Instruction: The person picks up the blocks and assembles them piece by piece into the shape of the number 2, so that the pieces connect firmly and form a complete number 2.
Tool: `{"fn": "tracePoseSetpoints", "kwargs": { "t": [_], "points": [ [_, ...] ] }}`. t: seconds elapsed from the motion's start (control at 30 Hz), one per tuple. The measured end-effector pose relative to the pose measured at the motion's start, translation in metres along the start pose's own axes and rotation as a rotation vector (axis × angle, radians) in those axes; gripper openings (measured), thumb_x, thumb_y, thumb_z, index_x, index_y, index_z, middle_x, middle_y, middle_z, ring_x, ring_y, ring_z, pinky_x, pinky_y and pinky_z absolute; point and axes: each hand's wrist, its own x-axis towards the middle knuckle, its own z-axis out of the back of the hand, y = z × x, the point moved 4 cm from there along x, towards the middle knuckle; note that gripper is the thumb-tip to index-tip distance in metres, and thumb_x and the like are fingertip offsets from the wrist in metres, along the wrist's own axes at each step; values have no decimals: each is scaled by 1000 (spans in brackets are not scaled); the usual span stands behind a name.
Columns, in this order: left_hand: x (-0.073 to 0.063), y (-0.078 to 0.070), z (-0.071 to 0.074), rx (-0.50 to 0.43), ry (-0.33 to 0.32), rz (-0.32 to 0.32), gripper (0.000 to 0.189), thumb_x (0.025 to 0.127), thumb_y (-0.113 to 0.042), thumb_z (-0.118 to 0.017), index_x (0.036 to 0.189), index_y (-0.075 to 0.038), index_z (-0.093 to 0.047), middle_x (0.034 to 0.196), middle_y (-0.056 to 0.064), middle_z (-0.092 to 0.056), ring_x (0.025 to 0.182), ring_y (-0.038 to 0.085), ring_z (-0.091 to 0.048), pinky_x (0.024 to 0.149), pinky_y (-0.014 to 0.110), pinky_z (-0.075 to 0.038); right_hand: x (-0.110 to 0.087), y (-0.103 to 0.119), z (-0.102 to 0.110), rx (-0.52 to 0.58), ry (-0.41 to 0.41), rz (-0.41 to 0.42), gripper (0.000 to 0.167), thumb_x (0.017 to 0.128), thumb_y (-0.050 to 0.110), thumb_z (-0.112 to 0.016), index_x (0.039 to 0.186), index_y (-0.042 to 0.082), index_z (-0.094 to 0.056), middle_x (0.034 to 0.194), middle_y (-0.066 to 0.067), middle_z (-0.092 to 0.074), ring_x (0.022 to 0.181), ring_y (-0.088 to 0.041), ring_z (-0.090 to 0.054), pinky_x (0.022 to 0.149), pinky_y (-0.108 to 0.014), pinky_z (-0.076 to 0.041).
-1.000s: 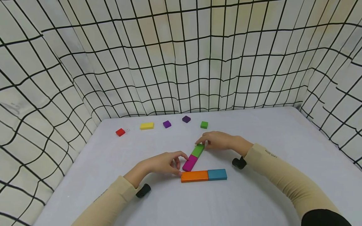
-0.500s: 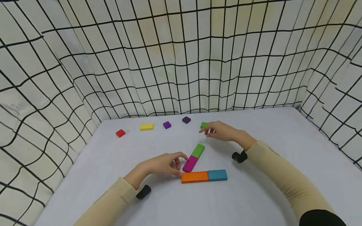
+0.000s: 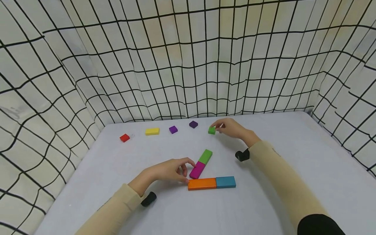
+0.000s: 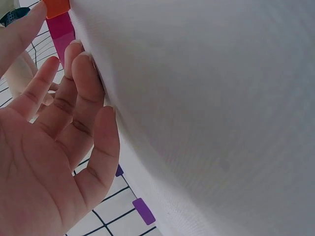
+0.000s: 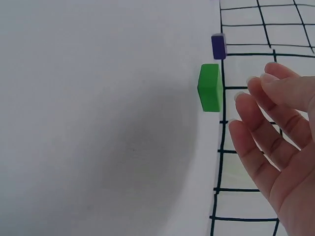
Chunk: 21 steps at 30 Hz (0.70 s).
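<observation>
My left hand [image 3: 168, 170] rests by the joined blocks. Its thumb touches the left end of an orange block [image 3: 202, 184], while the index finger touches a magenta block [image 3: 197, 170]. A blue block [image 3: 225, 182] lies end to end with the orange one. Beyond the magenta block, a longer green block [image 3: 205, 156] continues its slanted line. Farther back, my right hand [image 3: 230, 128] hovers at a small green block [image 3: 211, 130]. In the right wrist view a gap separates its fingertips from that green block [image 5: 210, 87].
Along the back of the white table [image 3: 164, 147] lie a red block [image 3: 124, 138], a yellow block [image 3: 152, 131], a purple block [image 3: 173, 129] and a dark purple block [image 3: 193, 124]. A black net [image 3: 188, 67] over white sheeting surrounds the far sides.
My right hand has left the longer green block and moved back to the small green block. My left hand and the joined blocks have stayed in place.
</observation>
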Motion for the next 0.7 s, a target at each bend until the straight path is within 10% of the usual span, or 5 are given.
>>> {"fn": "tracePoseSetpoints", "kwargs": {
  "t": [0.7],
  "points": [
    [-2,1,0,0,-1,-8,49,91,-17,-79,135,-20,-56,93,-2,-61,79,16,-60,77,33,-51,22,-27,-16,27,44,-145,44,99,15,-66,140,3,-60,114,-17,-61,84,-21,-56,75,-31,-44]
  ]
}}
